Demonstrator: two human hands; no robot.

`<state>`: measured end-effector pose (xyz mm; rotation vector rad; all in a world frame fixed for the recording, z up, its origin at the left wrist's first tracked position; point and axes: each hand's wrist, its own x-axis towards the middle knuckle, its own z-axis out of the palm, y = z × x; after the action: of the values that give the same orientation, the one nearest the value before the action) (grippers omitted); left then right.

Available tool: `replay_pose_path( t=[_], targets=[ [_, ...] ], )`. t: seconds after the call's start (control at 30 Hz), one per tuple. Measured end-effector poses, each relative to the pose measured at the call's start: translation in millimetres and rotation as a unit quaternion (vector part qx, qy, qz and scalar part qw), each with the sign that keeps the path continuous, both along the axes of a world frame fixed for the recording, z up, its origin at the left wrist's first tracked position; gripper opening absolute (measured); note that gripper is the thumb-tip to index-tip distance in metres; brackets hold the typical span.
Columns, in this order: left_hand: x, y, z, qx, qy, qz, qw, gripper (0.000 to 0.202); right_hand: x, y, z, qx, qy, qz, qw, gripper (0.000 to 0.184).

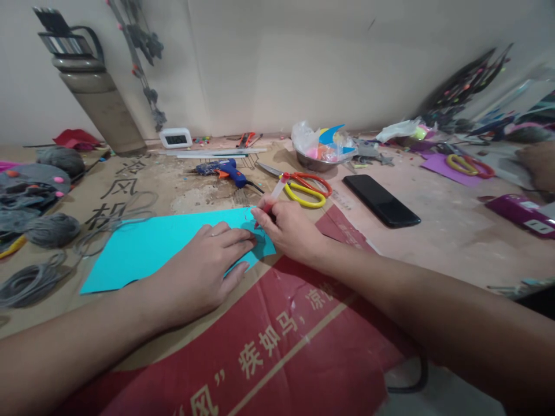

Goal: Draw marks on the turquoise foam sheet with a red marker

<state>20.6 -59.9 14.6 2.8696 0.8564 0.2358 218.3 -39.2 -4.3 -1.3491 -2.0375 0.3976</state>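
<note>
A turquoise sheet (151, 245) lies flat on the cardboard-covered table (269, 346). My left hand (203, 268) rests palm down on the sheet's right part, fingers stretched out and pressing it flat. My right hand (288, 231) is closed around a pen (275, 193) with a red-and-white barrel. The pen's tip meets the sheet's right end, just past my left fingertips.
Yellow-and-orange scissors (306, 188) and a blue glue gun (228, 170) lie behind the sheet. A black phone (381, 200) is to the right, a metal bowl (314, 159) of coloured scraps behind it. Grey yarn (50, 231) sits left; a tall bottle (102, 110) stands at the back.
</note>
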Motion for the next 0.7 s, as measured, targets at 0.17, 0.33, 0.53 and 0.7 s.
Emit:
replay_pose_path(
  t=[0.17, 0.33, 0.53, 0.7],
  targets=[
    [-0.8, 0.6, -0.2, 0.000, 0.004, -0.003, 1.000, 0.032, -0.2, -0.1, 0.8, 0.001, -0.003, -0.001, 1.000, 0.028],
    [-0.5, -0.3, 0.3, 0.002, 0.017, 0.005, 1.000, 0.033, 0.5, 0.7, -1.2, 0.005, 0.020, 0.006, 1.000, 0.029],
    [-0.8, -0.6, 0.2, -0.001, 0.002, 0.004, 1.000, 0.032, 0.1, 0.7, -0.6, -0.001, 0.018, 0.003, 1.000, 0.028],
    [-1.6, 0.9, -1.2, -0.005, -0.001, -0.001, 1.000, 0.032, -0.5, 0.3, -0.1, -0.002, 0.014, 0.005, 1.000, 0.027]
  ],
)
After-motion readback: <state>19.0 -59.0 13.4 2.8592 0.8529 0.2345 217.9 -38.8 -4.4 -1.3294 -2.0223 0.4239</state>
